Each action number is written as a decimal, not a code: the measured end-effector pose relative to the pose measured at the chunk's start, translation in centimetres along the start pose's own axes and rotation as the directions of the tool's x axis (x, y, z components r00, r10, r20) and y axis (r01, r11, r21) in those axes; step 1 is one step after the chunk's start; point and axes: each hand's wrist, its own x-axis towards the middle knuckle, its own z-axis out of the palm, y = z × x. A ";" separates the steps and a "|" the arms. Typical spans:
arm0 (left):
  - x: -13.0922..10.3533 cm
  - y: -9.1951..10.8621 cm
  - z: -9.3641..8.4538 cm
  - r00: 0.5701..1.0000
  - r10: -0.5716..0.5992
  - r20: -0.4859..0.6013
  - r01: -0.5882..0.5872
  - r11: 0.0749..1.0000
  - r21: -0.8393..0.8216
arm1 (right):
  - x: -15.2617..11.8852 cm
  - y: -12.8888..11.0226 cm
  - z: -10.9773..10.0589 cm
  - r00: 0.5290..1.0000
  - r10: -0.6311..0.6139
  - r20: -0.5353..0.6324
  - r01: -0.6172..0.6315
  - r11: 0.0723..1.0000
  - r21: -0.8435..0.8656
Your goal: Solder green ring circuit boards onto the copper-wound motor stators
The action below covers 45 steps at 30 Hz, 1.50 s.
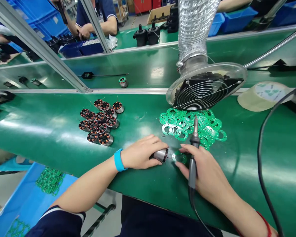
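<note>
My left hand, with a blue wristband, is closed round a metal motor stator lying on its side on the green table. To its right my right hand holds a soldering iron between its fingers, tip pointing away from me. The thumb and fingertips of that hand are at a green ring board close to the stator's open end. Beyond lies a pile of green ring boards. Several stators with copper windings stand grouped at the left.
A fume extractor hangs over the ring pile. At the right are a tape roll and a black cable. A blue bin sits lower left. Behind a metal rail, one stator stands; other people work beyond.
</note>
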 end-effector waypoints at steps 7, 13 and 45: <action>0.0 0.3 0.1 0.990 0.058 -0.131 -0.081 0.980 -0.180 | 0.1 -0.6 -0.6 0.999 -0.017 -0.041 0.022 0.994 0.107; 0.0 1.3 0.5 0.976 0.130 -0.176 -0.163 0.969 -0.186 | 0.1 -1.2 -0.9 0.994 -0.029 -0.103 0.036 0.997 0.069; 0.6 1.2 1.4 0.997 -0.013 -0.070 0.007 0.996 -0.094 | -6.9 -2.0 -3.0 0.826 0.543 -0.151 -0.429 0.779 0.457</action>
